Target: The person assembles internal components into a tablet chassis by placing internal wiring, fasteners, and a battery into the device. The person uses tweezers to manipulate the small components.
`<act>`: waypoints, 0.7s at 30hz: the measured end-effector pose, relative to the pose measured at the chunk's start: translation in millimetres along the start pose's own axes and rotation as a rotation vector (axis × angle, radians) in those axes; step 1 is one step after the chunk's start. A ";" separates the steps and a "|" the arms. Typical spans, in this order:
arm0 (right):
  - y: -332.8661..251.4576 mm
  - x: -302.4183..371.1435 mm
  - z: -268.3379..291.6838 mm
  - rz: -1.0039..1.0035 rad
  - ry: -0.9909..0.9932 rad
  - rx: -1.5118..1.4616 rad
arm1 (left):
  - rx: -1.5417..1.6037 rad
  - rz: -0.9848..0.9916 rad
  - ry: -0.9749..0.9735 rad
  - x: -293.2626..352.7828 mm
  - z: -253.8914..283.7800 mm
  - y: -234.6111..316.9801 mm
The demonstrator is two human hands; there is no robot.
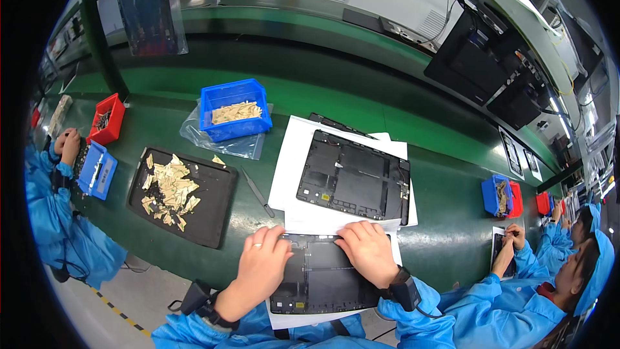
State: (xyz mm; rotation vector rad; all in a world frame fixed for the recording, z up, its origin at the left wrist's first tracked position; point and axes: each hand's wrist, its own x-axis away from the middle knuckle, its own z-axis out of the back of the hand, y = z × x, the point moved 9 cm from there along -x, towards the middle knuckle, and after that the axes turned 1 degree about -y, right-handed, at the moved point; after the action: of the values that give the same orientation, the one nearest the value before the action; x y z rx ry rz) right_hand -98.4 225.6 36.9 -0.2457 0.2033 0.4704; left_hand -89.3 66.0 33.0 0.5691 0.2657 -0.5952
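Directly before me lies a black tablet-like housing [323,276], flat on white sheets, with ribs and small metal parts inside. My left hand [263,262] grips its far left corner, fingers curled at the far edge and thumb on the inner face. Along the same edge to the right, my right hand [368,252] has its fingers bent over the rim. Whatever small part may be under the fingertips is hidden. A second black housing [354,174] rests just beyond, on white paper [289,168]. Tweezers [258,192] lie left of the paper.
Left stands a black tray [210,227] holding cream-coloured pieces [171,184]. Behind it, a blue bin [226,132] with similar strips sits on a clear plastic bag [194,130]. Co-workers work at both sides, near red [116,123] and blue bins [489,197]. Monitors [468,58] hang upper right.
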 end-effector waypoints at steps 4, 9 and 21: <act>-5.7 -2.2 3.4 0.024 -0.047 0.061 | 0.094 0.201 0.040 38.1 16.1 -23.4; -8.5 -8.6 12.0 0.139 0.045 0.199 | -0.164 0.311 0.026 41.9 18.3 -22.7; 3.8 15.3 17.7 -0.086 -0.031 0.046 | -0.040 0.292 0.215 -8.4 31.3 -30.1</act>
State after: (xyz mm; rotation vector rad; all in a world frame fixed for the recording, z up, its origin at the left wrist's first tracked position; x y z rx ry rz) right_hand -84.4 240.3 49.2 -0.2016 0.1726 0.3840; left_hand -111.6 31.2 49.0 0.6203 0.3881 -0.2454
